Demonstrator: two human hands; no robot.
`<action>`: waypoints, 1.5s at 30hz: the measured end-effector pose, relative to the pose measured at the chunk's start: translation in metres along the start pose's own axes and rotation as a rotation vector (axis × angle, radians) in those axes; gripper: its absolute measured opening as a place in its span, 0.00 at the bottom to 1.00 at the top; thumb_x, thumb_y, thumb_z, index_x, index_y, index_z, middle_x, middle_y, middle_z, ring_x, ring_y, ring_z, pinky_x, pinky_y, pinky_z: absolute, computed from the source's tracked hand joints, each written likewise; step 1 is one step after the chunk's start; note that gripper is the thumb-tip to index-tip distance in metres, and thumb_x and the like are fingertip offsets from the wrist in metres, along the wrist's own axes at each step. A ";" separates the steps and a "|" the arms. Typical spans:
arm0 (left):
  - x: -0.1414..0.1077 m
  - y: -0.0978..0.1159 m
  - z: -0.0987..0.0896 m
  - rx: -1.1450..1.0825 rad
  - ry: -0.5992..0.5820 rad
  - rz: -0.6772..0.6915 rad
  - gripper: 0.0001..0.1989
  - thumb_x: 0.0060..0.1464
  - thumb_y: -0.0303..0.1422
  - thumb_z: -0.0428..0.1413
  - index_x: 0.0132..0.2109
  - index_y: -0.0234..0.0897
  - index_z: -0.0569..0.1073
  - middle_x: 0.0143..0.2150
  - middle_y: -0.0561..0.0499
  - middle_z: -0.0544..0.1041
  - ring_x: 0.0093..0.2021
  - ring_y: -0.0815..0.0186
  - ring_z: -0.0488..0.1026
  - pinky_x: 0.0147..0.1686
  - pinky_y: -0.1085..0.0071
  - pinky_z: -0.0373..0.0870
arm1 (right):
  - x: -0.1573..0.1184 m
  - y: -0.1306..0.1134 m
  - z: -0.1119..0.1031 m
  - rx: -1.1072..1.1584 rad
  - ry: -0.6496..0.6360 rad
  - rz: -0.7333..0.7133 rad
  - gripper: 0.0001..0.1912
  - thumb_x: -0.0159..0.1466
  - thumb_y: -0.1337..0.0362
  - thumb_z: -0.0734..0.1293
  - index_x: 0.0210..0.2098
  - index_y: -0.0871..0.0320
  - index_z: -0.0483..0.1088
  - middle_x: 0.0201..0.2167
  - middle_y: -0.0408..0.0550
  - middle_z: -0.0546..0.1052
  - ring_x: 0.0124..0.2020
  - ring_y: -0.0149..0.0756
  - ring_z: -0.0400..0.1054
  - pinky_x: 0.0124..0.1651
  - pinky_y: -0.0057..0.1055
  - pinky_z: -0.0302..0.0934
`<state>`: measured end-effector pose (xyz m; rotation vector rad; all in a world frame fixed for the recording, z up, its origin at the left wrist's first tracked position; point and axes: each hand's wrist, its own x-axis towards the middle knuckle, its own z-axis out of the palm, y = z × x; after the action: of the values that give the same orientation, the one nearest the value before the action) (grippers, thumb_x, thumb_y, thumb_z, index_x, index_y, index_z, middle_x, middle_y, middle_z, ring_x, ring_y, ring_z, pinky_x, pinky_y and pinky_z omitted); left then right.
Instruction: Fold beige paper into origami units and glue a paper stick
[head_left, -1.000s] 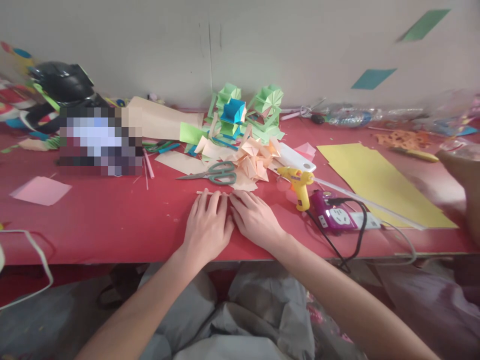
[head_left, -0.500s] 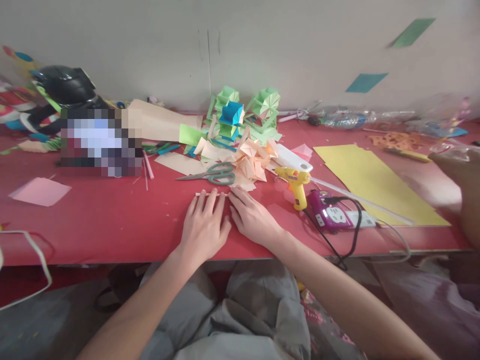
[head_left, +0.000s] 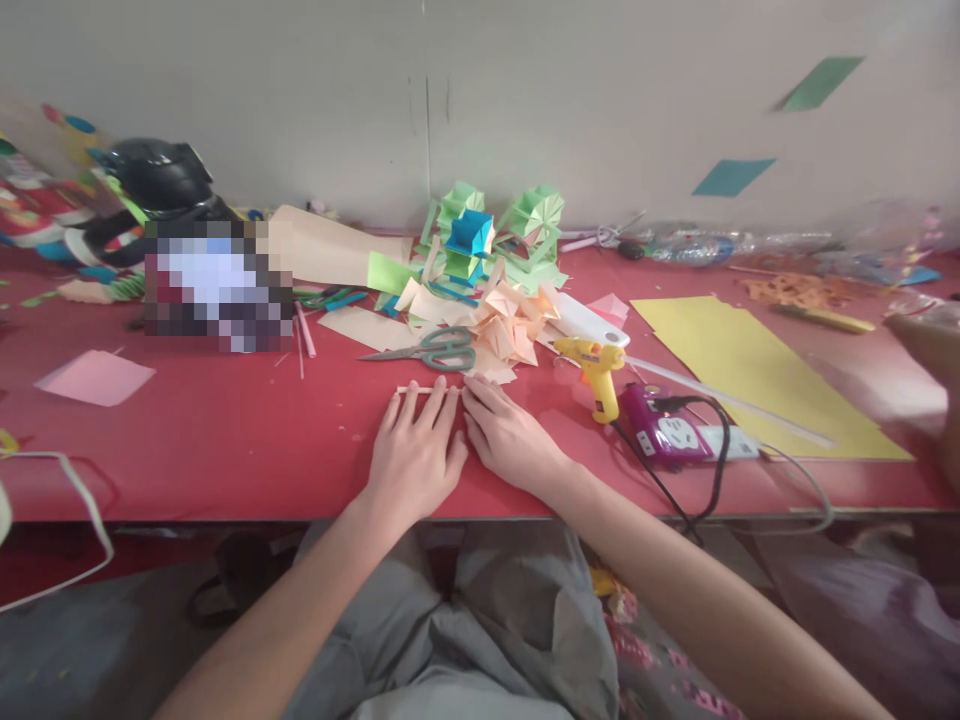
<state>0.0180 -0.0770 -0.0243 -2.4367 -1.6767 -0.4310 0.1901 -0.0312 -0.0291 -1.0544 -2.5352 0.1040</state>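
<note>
My left hand (head_left: pixel 415 448) lies flat on the red table, fingers spread, with its fingertips on a thin, pale rolled paper stick (head_left: pixel 403 390). Beside it, my right hand (head_left: pixel 513 440) rests with its fingers stretched forward and close together. Its fingertips are at the right end of the stick and cover that part. Just beyond both hands lie scissors (head_left: pixel 446 349) with green-grey handles and folded peach paper pieces (head_left: pixel 514 318). A yellow hot glue gun (head_left: pixel 598 372) lies to the right of my right hand.
A purple power strip (head_left: pixel 664 430) with a black cord sits right of the glue gun, near a yellow paper sheet (head_left: pixel 757 375). Green and blue folded paper shapes (head_left: pixel 471 232) stand at the back. Pink paper (head_left: pixel 97 378) lies left. Another person's arm (head_left: pixel 930 360) reaches in at right.
The whole view has shifted slightly, so things appear a little further right. My hands keep nearly the same pose on the paper stick. The other person's arm has drawn toward the right edge.
</note>
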 end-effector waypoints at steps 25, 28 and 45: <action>0.054 -0.011 -0.033 0.105 -0.202 0.221 0.19 0.66 0.33 0.47 0.40 0.31 0.81 0.44 0.37 0.80 0.43 0.50 0.78 0.39 0.57 0.75 | 0.070 0.040 -0.042 1.747 -0.028 0.449 0.13 0.61 0.54 0.70 0.35 0.58 0.75 0.29 0.44 0.72 0.28 0.28 0.63 0.29 0.25 0.59; 0.065 -0.020 -0.037 0.039 -0.246 0.193 0.18 0.65 0.32 0.47 0.39 0.34 0.81 0.41 0.40 0.80 0.39 0.53 0.79 0.34 0.62 0.74 | 0.067 0.042 -0.038 1.694 0.029 0.499 0.13 0.62 0.54 0.68 0.37 0.57 0.75 0.30 0.45 0.72 0.28 0.29 0.62 0.30 0.27 0.59; 0.111 -0.052 -0.038 -0.990 0.172 0.001 0.09 0.54 0.34 0.59 0.36 0.34 0.81 0.32 0.49 0.82 0.31 0.66 0.78 0.31 0.73 0.74 | 0.068 0.042 -0.043 1.671 0.103 0.503 0.14 0.59 0.55 0.69 0.37 0.58 0.80 0.26 0.44 0.70 0.25 0.27 0.56 0.26 0.28 0.53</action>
<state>0.0011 0.0301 0.0451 -2.8292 -1.5953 -1.7594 0.1911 0.0426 0.0237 -0.7458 -1.1492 1.7770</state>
